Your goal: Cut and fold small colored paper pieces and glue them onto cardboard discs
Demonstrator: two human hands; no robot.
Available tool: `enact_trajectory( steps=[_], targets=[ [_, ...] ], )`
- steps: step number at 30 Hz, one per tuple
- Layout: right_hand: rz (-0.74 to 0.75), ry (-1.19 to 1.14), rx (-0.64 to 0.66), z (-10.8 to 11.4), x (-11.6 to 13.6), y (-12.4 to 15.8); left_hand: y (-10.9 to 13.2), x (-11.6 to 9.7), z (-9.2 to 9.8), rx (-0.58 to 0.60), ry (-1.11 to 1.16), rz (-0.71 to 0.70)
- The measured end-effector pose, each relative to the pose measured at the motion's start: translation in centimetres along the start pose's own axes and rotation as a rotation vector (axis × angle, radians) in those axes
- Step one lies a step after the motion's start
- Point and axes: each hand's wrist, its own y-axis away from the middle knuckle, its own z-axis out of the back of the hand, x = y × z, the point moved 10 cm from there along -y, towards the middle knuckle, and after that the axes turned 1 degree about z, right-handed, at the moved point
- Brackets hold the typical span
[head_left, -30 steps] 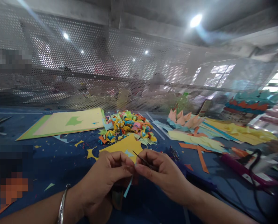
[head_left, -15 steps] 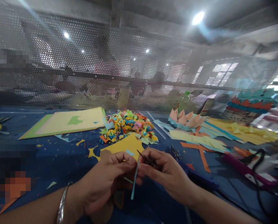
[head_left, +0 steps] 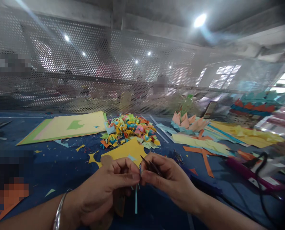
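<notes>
A perforated screen (head_left: 85, 86) spans the upper frame; below it spreads a blue table (head_left: 68, 163); at lower centre the left hand (head_left: 104, 185) pinches narrowly, the right hand (head_left: 168, 182) beside it closed round a dark pointed tool (head_left: 154, 166), best angled clear of the left; from the left hand's pinch hangs a light blue strip (head_left: 136, 201), likely needing a light, steady grip to avoid creasing.
</notes>
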Motion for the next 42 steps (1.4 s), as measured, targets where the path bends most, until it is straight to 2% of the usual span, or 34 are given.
enact_trajectory(
  steps=[5, 10, 15, 20, 24, 30, 42],
  targets=[
    [-0.016, 0.049, -0.08, 0.9, -0.1, -0.1, 0.2, -0.5, 1.2, -0.119, -0.031, -0.052],
    [-0.006, 0.087, -0.076, 0.8, -0.1, -0.1, 0.1, -1.0, 2.4, -0.24, -0.105, -0.137],
    [0.006, 0.109, -0.071, 0.7, -0.2, -0.1, -0.3, -0.9, 2.2, -0.201, -0.123, -0.214],
    [0.005, 0.158, -0.069, 0.7, -0.2, 0.0, -0.4, 0.2, 2.3, -0.198, -0.136, -0.137],
    [-0.007, 0.178, -0.066, 0.7, -0.3, -0.1, -0.4, 0.2, 2.2, -0.206, -0.172, -0.12],
    [0.026, 0.267, -0.08, 0.9, 0.1, 0.0, 0.0, -0.2, 3.5, -0.329, -0.168, -0.066],
    [0.042, 0.372, -0.063, 0.4, 0.0, 0.0, 0.3, -0.1, 3.0, -0.264, -0.14, -0.102]
  ],
)
